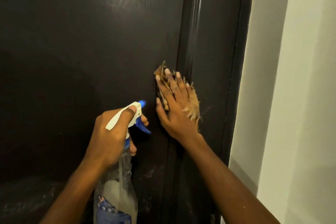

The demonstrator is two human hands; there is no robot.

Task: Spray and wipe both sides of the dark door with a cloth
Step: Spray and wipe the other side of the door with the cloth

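The dark door (81,42) fills most of the head view, its glossy face catching a light glare near the top. My right hand (174,107) lies flat with spread fingers on a frayed tan cloth (193,103), pressing it against the door near its right edge. My left hand (112,132) grips the neck of a clear spray bottle (118,187) with a white and blue trigger head (138,112); the nozzle points at the door just left of the cloth. The bottle holds a cloudy liquid.
A dark door frame (214,42) runs vertically right of the door. Beyond it stands a white wall (300,96). Pale smears mark the lower part of the door (151,172).
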